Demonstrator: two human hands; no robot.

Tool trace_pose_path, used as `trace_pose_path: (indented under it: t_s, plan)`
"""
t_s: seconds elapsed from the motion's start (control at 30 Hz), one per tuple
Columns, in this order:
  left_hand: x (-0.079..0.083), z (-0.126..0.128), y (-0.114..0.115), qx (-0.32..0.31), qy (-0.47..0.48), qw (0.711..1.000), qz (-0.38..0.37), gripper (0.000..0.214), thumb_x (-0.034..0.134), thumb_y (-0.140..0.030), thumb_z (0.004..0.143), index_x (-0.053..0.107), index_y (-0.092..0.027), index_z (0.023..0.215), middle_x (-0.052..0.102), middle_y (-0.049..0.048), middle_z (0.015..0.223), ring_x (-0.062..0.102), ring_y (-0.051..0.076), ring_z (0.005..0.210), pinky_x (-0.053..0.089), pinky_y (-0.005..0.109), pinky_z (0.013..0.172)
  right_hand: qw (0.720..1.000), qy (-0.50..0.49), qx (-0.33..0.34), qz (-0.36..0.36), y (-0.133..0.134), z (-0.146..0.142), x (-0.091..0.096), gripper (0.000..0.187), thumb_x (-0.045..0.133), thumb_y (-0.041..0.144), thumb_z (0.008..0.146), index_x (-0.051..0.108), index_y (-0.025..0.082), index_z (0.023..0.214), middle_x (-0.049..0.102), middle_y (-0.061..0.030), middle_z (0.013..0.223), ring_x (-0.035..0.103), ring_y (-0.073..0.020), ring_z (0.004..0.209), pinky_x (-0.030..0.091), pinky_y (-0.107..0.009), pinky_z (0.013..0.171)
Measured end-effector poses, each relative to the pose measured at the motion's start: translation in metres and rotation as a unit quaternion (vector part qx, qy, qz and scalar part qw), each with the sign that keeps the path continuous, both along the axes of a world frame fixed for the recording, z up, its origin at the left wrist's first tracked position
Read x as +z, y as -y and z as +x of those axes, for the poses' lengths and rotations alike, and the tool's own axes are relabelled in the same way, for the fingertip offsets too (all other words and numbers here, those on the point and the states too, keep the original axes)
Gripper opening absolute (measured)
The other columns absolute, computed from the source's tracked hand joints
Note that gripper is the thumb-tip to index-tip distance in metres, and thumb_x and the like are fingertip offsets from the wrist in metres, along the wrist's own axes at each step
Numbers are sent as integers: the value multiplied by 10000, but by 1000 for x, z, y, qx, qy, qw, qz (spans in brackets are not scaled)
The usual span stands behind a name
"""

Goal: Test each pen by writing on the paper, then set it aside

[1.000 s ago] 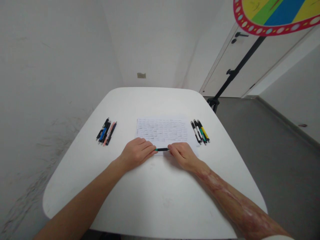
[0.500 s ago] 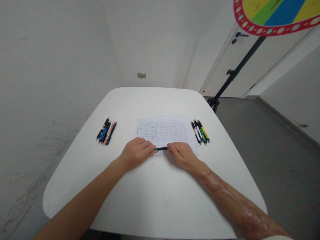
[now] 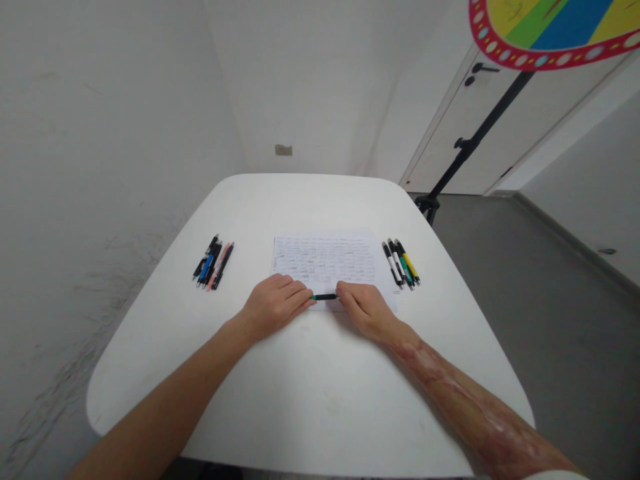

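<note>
Between my two hands a dark pen (image 3: 326, 297) with a bit of green lies level, just over the near edge of a written sheet of paper (image 3: 325, 257). My left hand (image 3: 277, 303) pinches its left end, where the green shows. At the other end, the fingertips of my right hand (image 3: 364, 305) are closed on the pen. Both ends of the pen are partly hidden by my fingers. The paper is covered with rows of small handwriting, too fine to read.
Several pens (image 3: 214, 263) lie side by side on the left of the white table (image 3: 320, 400). Another group of pens (image 3: 401, 263) is right of the paper. A colourful wheel (image 3: 550, 40) on a black stand (image 3: 465, 150) rises beyond the table's right edge, before a door.
</note>
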State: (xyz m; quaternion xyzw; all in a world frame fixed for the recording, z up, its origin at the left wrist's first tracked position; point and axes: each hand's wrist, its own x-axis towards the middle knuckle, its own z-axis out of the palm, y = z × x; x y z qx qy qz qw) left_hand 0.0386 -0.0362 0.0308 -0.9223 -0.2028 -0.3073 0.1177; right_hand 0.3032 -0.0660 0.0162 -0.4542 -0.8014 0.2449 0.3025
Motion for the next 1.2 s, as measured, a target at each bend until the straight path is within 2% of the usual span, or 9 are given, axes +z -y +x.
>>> trace_pose_path:
  t_s: [0.17, 0.37, 0.5, 0.6, 0.7, 0.87, 1.07, 1.2]
  plan:
    - [1, 0, 0, 1, -4, 1000, 2, 163, 601, -282, 1141, 706, -174, 1080, 779, 30, 898, 672, 175, 765, 515, 340, 721, 999, -15, 34, 6, 2, 3, 5, 271, 425, 307, 1066, 427, 248, 801, 535, 19, 700, 482, -162, 651, 342, -313, 670]
    - [3, -1, 1, -9, 9, 1000, 17, 140, 630, -270, 1125, 704, -168, 1066, 783, 32, 896, 680, 175, 768, 522, 335, 721, 999, -2, 35, -29, 2, 3, 5, 416, 362, 398, 1129, 402, 244, 745, 487, 30, 645, 440, -149, 614, 307, -315, 649]
    - [4, -1, 1, -6, 8, 1000, 17, 135, 634, -267, 1122, 705, -172, 1058, 785, 33, 898, 689, 176, 784, 530, 336, 732, 999, 25, 2, -34, 0, 3, -1, 548, 307, 477, 1149, 385, 240, 661, 453, 16, 576, 408, -149, 564, 270, -334, 632]
    - [3, 0, 1, -4, 10, 1000, 16, 136, 634, -271, 1123, 704, -174, 1058, 786, 32, 900, 685, 175, 783, 531, 336, 731, 998, 47, -20, -42, -2, 4, -4, 601, 285, 493, 1153, 392, 238, 620, 453, 2, 550, 432, -156, 547, 267, -344, 632]
    - [2, 0, 1, 1, 7, 1000, 16, 147, 621, -277, 1130, 704, -179, 1059, 787, 30, 900, 681, 172, 781, 528, 335, 728, 998, 35, -16, -39, -2, 5, -3, 556, 287, 447, 1147, 441, 235, 656, 516, -6, 588, 489, -166, 579, 295, -336, 645]
    - [2, 0, 0, 9, 9, 1000, 10, 150, 622, -282, 1129, 701, -175, 1060, 782, 30, 892, 680, 173, 782, 527, 334, 734, 999, -33, -1, -11, 1, 4, 4, 289, 425, 373, 1103, 499, 243, 856, 572, 18, 722, 519, -165, 661, 367, -306, 678]
    - [1, -1, 0, 8, 2, 1000, 5, 147, 615, -275, 1127, 715, -186, 1068, 784, 37, 903, 687, 179, 794, 532, 338, 740, 999, -5, -6, -34, 0, 2, 2, 467, 367, 425, 1134, 405, 245, 705, 484, 25, 603, 444, -157, 585, 300, -326, 631]
    - [1, -1, 1, 7, 2, 1000, -1, 149, 614, -275, 1128, 716, -183, 1070, 785, 38, 908, 687, 178, 793, 529, 339, 740, 999, -31, 2, -16, 1, 2, 4, 341, 436, 382, 1105, 497, 240, 801, 557, 21, 680, 491, -160, 633, 343, -312, 654]
